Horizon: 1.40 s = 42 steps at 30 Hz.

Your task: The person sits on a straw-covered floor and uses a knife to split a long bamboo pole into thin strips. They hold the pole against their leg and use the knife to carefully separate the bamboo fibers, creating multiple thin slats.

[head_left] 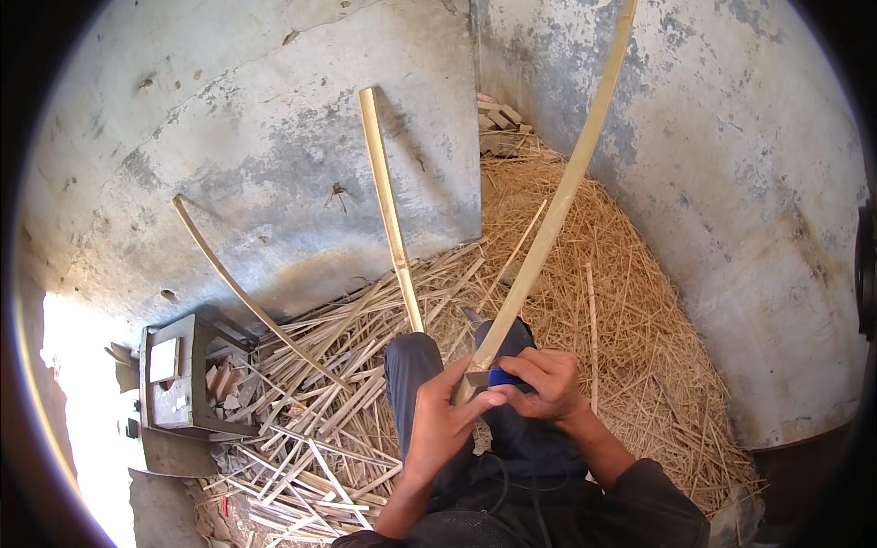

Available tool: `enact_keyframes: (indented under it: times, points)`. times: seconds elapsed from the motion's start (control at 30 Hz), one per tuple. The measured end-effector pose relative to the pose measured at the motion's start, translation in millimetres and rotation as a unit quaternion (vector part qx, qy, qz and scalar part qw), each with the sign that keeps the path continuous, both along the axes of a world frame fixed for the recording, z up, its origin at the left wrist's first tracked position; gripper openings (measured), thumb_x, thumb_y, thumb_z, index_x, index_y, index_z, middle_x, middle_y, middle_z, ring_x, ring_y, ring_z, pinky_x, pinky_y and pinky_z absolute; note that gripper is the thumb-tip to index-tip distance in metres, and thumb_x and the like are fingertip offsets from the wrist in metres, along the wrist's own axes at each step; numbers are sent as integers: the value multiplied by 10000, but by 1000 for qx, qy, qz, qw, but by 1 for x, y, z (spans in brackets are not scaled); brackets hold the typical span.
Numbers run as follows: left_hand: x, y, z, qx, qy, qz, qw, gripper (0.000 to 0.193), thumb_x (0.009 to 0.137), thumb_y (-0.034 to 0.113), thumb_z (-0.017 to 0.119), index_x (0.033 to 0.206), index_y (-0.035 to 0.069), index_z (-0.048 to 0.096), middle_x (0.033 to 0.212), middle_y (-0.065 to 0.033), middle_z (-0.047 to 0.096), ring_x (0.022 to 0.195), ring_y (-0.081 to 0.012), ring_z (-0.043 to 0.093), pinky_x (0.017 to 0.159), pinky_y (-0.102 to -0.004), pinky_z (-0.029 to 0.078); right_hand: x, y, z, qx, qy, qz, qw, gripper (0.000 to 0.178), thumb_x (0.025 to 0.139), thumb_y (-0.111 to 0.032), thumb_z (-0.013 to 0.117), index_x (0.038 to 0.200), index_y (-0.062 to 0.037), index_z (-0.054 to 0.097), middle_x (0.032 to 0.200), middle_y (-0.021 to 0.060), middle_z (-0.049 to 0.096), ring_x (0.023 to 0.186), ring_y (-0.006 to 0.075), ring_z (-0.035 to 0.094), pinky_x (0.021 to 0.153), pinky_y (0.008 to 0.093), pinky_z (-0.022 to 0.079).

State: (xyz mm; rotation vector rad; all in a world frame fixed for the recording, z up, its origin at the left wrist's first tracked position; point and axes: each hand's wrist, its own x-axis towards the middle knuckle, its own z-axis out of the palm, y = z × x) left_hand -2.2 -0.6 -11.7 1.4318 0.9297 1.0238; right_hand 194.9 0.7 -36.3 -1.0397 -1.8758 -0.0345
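Note:
A long, flat bamboo strip [562, 196] slants from my lap up past the top edge of the picture. My left hand [438, 420] is closed round its near end, thumb and fingers on either side. In my right hand [546, 382] is a tool with a blue handle [499, 376], which looks like a knife. Its short dark blade [478, 377] lies across the bamboo strip, close to my left thumb. My fingers hide much of the handle. The work is above my knees, in dark trousers [411, 361].
Another bamboo length [388, 205] stands against the wall [301, 155] ahead. A thin curved strip [239, 288] leans further left. Split strips [320, 457] litter the left floor; shavings [630, 310] heap up on the right. A wooden frame [187, 402] with rubble stands left; bricks [501, 117] lie in the corner.

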Motion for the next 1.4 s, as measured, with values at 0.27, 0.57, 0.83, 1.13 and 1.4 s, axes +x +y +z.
enact_keyframes:
  times: [0.27, 0.57, 0.83, 1.13, 1.4]
  points:
    - [6, -1, 19, 68, 79, 47, 993, 578, 884, 275, 856, 1331, -27, 648, 922, -165, 728, 773, -181, 652, 724, -327, 540, -2, 0, 6, 4, -23, -9, 1000, 318, 896, -412, 781, 995, -111, 752, 671, 6, 551, 502, 185, 548, 463, 327, 430]
    - [5, 1, 21, 87, 124, 58, 987, 494, 952, 255, 793, 1305, -60, 649, 973, -150, 761, 864, -150, 687, 787, -312, 547, -4, -1, 9, 30, -37, -63, 997, 290, 891, -401, 787, 971, -124, 763, 659, -6, 576, 514, 172, 563, 468, 320, 422]
    - [4, 2, 5, 48, 117, 41, 991, 470, 966, 221, 782, 1311, -68, 647, 941, -82, 741, 865, -79, 613, 775, -274, 529, -3, -6, 3, 30, -26, -87, 995, 294, 868, -396, 812, 960, -121, 761, 655, -5, 574, 506, 176, 545, 469, 321, 405]
    - [4, 1, 11, 44, 96, 54, 993, 460, 967, 217, 781, 1310, -61, 652, 941, -77, 742, 857, -80, 616, 764, -272, 530, -11, -4, 4, 38, -5, -97, 995, 284, 865, -370, 825, 922, -101, 756, 639, 1, 565, 493, 182, 534, 461, 327, 388]
    - [-12, -3, 0, -21, 78, -26, 996, 436, 1005, 300, 742, 1281, -33, 686, 813, 37, 606, 724, -51, 488, 623, -238, 396, 18, 13, 4, 2, 187, -248, 951, 248, 983, -265, 723, 935, -22, 724, 667, 28, 592, 532, 171, 522, 511, 342, 409]
